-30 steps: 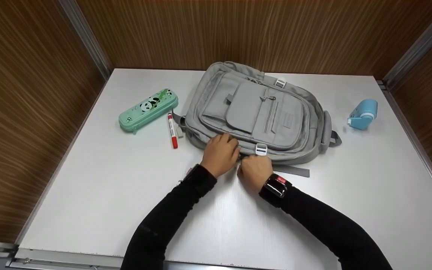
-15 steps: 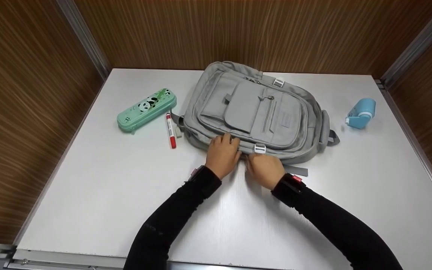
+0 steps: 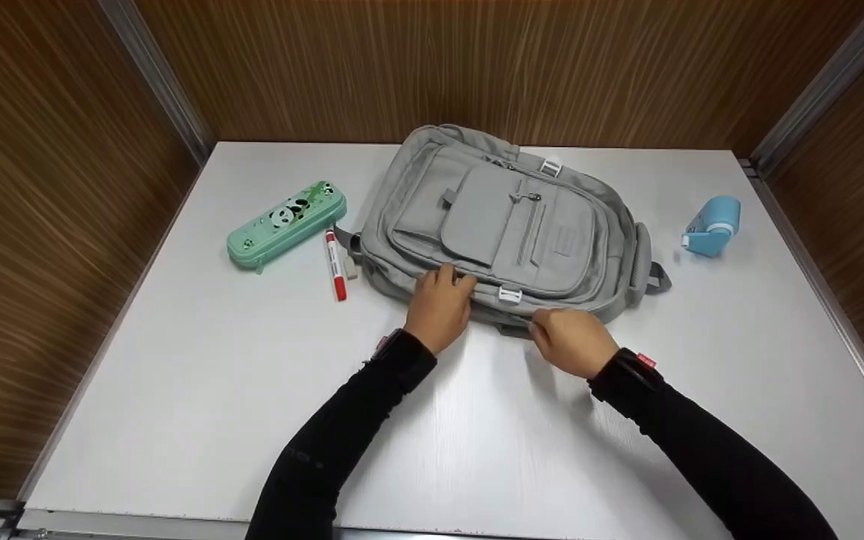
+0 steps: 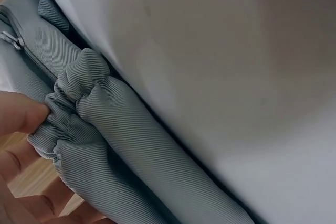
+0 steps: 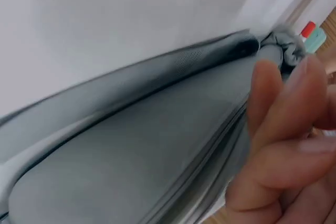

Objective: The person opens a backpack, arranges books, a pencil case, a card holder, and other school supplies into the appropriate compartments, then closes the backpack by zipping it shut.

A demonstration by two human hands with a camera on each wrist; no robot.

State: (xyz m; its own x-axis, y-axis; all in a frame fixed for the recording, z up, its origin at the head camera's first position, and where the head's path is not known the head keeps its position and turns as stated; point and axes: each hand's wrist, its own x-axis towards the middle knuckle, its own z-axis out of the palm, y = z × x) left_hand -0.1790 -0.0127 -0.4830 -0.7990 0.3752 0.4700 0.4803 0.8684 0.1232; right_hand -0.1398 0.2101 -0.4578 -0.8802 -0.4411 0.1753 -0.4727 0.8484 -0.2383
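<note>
backpack: grey backpack (image 3: 507,232) lies flat at upper centre of the head frame on the white tabletop (image 3: 199,397), front pockets up; its long axis runs from upper left to lower right of the frame.
near edge: the backpack's side seam faces the person, just above both hands in the frame.
left hand: left hand (image 3: 439,304) rests on the near edge left of the white buckle (image 3: 509,295); in the left wrist view its fingers (image 4: 21,116) pinch a bunched fold of the grey fabric (image 4: 79,103).
right hand: right hand (image 3: 571,339) sits at the near edge, right of the buckle, fingers curled against the seam; the right wrist view shows fingertips (image 5: 265,93) on the fabric, but what they pinch is blurred and I cannot tell.
nearer hand: both touch the same edge, a little apart; the right one lies further toward the lower right end.
zip: whether the main compartment is open cannot be told; nothing is visible inside it.
pencil case: green panda pencil case (image 3: 286,223), shut, left of the backpack.
marker: red marker (image 3: 334,262) between the pencil case and the backpack.
blue item: a small blue object (image 3: 711,226) well apart at right.
</note>
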